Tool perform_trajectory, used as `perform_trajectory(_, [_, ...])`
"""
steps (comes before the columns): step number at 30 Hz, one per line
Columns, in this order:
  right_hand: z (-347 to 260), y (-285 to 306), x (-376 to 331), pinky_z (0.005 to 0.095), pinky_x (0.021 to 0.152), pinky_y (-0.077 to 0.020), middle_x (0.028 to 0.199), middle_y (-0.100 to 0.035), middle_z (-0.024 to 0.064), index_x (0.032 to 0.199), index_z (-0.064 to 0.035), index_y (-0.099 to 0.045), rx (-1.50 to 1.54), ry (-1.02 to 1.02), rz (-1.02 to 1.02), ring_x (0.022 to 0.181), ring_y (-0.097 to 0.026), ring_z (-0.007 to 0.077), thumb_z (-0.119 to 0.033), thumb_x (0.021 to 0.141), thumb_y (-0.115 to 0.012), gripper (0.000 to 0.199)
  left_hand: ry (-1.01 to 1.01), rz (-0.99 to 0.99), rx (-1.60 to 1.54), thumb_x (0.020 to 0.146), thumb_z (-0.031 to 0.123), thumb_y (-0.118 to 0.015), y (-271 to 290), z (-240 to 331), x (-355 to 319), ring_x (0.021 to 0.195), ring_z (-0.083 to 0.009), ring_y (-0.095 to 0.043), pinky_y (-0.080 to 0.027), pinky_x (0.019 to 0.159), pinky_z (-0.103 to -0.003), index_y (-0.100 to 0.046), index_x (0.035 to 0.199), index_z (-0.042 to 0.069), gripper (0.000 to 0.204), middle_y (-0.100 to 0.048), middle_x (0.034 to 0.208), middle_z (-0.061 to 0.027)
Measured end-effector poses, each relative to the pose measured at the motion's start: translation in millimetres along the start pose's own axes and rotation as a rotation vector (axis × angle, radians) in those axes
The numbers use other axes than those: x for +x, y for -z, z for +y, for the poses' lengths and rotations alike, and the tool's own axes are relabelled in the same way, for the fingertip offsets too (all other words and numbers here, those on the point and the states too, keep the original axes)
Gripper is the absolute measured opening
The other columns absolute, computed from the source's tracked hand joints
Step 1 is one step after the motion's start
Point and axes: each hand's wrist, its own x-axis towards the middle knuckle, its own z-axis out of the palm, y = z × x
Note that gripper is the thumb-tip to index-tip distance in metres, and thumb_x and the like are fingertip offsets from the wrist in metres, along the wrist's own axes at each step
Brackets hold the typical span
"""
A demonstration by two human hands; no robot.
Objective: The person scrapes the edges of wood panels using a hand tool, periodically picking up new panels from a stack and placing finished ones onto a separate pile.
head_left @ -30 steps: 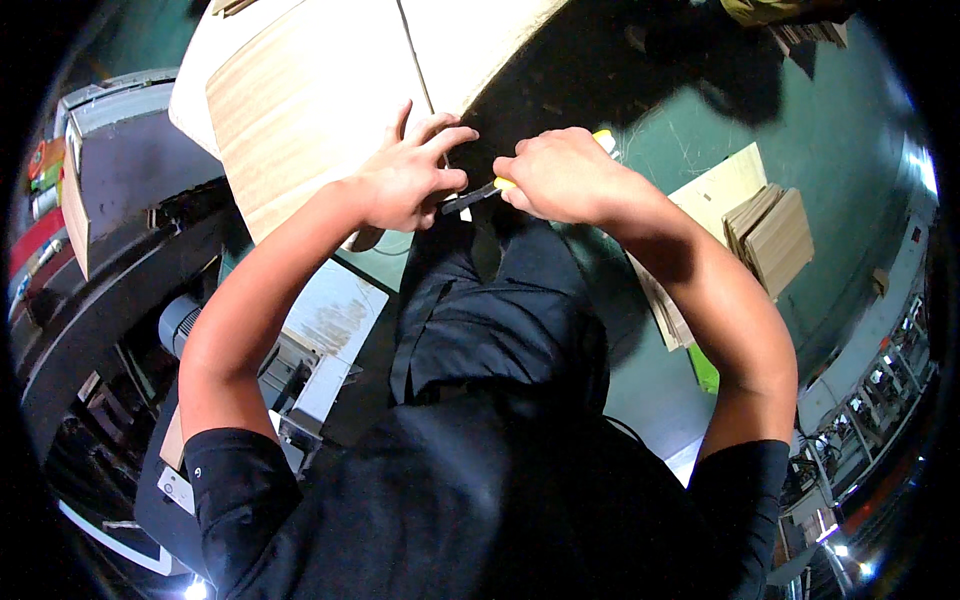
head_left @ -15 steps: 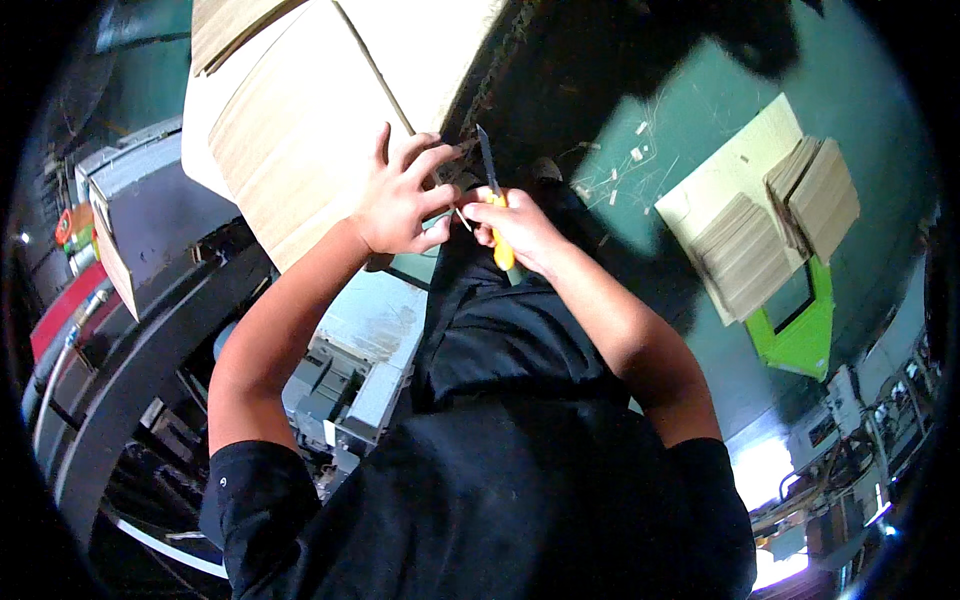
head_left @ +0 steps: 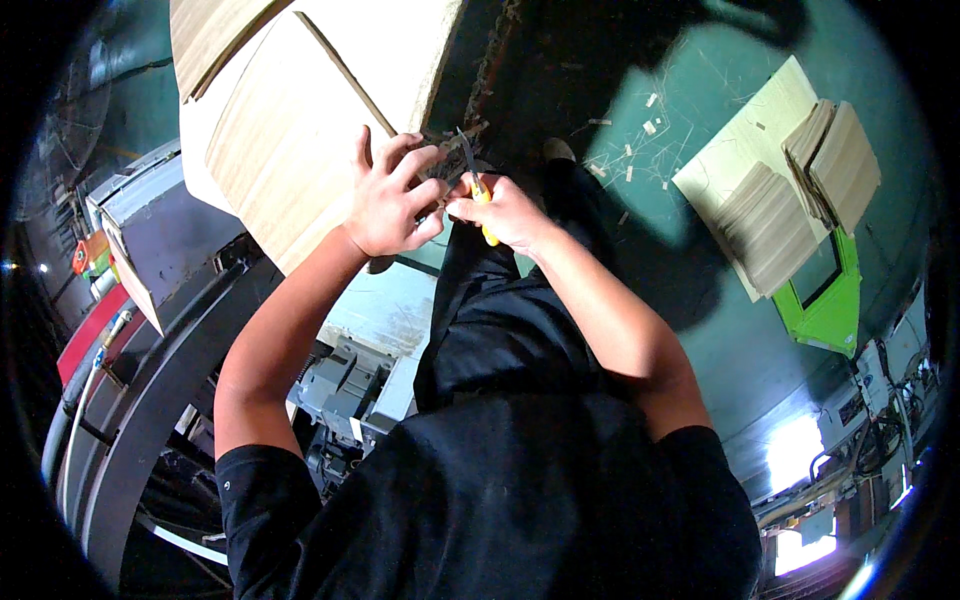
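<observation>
Compared with half a second before, not much had shifted — your hands sat a touch higher in the view and tighter together, and the knife blade had tipped from leaning left to standing nearly straight up. A full second back, your hands were still spread along the board edge with the tool lying almost flat between them.

Your right hand (head_left: 503,207) was closed around the yellow-handled knife (head_left: 474,181), fingers wrapped on the grip. Its long axis ran roughly up and down the view, dark blade pointing away from you toward the ragged edge of the wooden board (head_left: 300,130), yellow butt poking out below your fist toward your body. The knife was right at the board's lower right edge, between your two hands.

Your left hand (head_left: 390,195) was pressed on that same edge, fingers curled, knuckles touching the right hand — gripping the board rather than spread flat.

Off to the right, stacks of veneer sheets (head_left: 790,190) lay on the green floor (head_left: 690,310), well apart from your hands.
</observation>
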Motion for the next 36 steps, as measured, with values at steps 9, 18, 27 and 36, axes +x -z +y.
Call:
perform_trajectory(9, [-8,-3,0,0.0311,0.084,-0.0523,0.097,-0.070,0.0012,0.105,-0.0029,-0.069,-0.316,0.088,0.047,0.089,-0.061,0.0098,-0.011,0.100,-0.072,0.010,-0.002,-0.003,0.011,0.074,0.036,-0.071,-1,-1,0,0.138,-0.0375,-0.053,-0.004,0.126,-0.072,-0.072,0.091,0.020,0.023,-0.064,0.133,-0.0088])
perform_trajectory(18, [5,-11,3,0.0303,0.083,-0.0526,0.094,-0.071,0.0009,0.105,-0.0021,-0.069,-0.228,0.144,0.118,0.087,-0.062,0.0103,-0.007,0.096,-0.069,0.011,-0.004,0.005,0.009,0.074,0.036,-0.072,-5,-3,-1,0.138,-0.0361,-0.053,-0.004,0.126,-0.073,-0.076,0.100,0.023,0.029,-0.064,0.133,-0.0072])
perform_trajectory(27, [54,0,15,0.0356,0.072,-0.0505,0.081,-0.067,0.0027,0.095,-0.0050,-0.070,-0.134,0.220,0.413,0.075,-0.059,0.0143,-0.013,0.091,-0.068,0.009,0.001,0.023,0.021,0.074,0.036,-0.073,-3,0,1,0.136,-0.0335,-0.054,-0.009,0.122,-0.075,-0.072,0.092,0.021,0.023,-0.065,0.132,-0.0043])
perform_trajectory(36, [52,66,-6,0.0473,0.105,-0.0544,0.148,-0.050,0.0156,0.140,-0.0164,-0.071,-1.106,0.085,0.659,0.131,-0.057,0.0406,-0.014,0.084,-0.082,0.057,0.047,-0.031,0.003,0.073,0.032,-0.083,6,3,1,0.144,-0.0432,-0.045,-0.013,0.123,-0.075,-0.070,0.115,0.017,0.046,-0.055,0.147,-0.0165])
